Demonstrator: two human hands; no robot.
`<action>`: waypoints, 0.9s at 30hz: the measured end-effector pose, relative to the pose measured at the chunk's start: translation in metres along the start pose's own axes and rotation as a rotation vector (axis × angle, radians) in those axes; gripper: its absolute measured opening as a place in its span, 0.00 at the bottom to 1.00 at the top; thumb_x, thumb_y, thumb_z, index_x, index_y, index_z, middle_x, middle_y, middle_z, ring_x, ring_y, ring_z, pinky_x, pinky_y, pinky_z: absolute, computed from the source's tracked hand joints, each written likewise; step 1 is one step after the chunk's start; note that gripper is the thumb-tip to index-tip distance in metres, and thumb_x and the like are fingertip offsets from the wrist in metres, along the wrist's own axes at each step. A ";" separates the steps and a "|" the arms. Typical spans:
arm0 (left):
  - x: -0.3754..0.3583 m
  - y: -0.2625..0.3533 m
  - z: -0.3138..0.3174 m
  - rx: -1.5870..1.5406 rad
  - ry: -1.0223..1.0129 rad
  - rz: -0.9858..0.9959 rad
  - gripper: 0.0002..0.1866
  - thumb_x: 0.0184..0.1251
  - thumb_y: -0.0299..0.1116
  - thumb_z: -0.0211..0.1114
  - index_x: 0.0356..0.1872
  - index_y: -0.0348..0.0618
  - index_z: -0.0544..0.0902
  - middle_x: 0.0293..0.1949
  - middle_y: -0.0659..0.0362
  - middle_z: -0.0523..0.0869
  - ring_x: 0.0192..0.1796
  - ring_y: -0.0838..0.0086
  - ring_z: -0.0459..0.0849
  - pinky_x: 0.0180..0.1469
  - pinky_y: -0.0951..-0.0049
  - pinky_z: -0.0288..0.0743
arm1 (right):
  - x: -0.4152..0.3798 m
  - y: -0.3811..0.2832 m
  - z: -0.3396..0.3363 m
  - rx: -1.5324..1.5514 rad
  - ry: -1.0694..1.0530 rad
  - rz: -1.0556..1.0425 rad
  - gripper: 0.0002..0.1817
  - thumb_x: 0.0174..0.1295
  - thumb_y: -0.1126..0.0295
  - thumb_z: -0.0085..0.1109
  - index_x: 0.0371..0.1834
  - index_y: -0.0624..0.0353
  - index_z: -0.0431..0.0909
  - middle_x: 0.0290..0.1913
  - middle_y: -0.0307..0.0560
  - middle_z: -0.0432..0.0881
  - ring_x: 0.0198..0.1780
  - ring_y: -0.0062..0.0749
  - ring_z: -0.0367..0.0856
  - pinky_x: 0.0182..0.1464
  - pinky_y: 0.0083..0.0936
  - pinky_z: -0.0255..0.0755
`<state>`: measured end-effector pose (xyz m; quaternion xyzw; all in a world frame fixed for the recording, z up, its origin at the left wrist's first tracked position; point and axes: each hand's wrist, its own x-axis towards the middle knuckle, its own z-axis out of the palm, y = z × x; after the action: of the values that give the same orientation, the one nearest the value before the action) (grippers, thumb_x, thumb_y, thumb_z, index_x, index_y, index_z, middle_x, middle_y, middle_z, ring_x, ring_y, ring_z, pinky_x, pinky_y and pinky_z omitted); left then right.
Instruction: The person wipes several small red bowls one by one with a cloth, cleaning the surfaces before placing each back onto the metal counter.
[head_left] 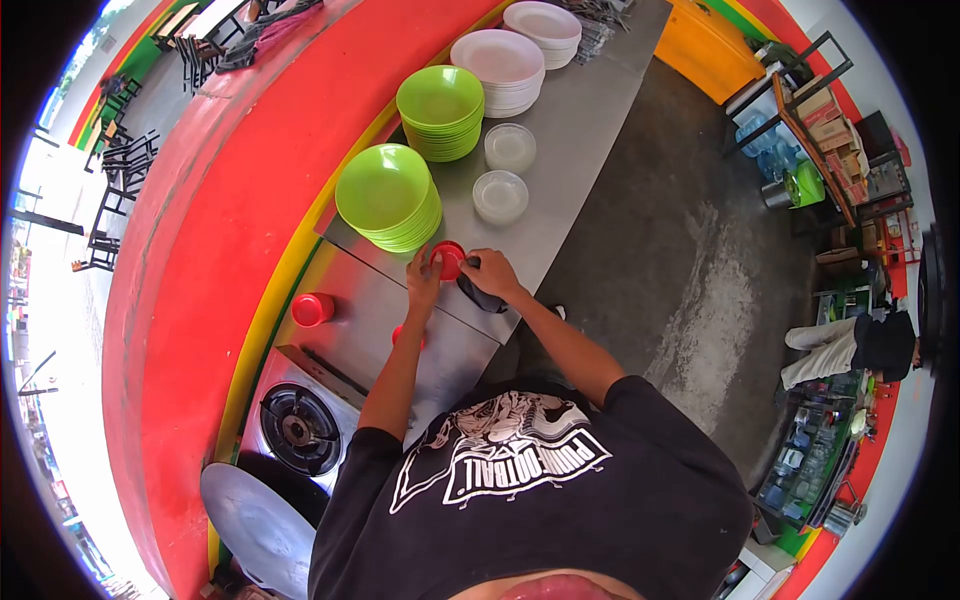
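My left hand (pixel 424 278) is closed on the edge of a small red container (pixel 449 261), held above the steel counter. My right hand (pixel 493 273) is closed on a dark cloth (pixel 482 297), part of which hangs below the fingers. Its fingertips are right at the container's side. Another red container (pixel 313 310) stands left of my left arm, and a third red one (pixel 402 337) is partly hidden behind that forearm. Just beyond my hands rise a stack of green bowls (pixel 388 195) and small clear bowls (pixel 500 198).
Farther along the counter (pixel 590 130) stand more green bowls (pixel 440 105), white plates (pixel 498 65) and cutlery (pixel 595 30). A gas burner (pixel 300 428) and a large wok (pixel 258 530) are at lower left. A red wall (pixel 210 200) borders the left side. Another person (pixel 850 345) is at far right.
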<state>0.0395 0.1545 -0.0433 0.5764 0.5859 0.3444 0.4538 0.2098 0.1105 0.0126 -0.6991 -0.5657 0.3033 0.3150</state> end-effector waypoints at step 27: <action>0.009 0.030 0.008 0.199 -0.125 0.326 0.19 0.76 0.30 0.45 0.65 0.44 0.71 0.53 0.40 0.80 0.56 0.41 0.77 0.59 0.50 0.70 | 0.022 0.022 0.007 0.011 -0.204 0.098 0.22 0.65 0.55 0.55 0.61 0.46 0.79 0.39 0.64 0.84 0.41 0.60 0.84 0.46 0.47 0.78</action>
<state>0.0582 0.1655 -0.0193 0.7259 0.4867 0.3172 0.3682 0.2215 0.1290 -0.0105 -0.6896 -0.5585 0.3910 0.2444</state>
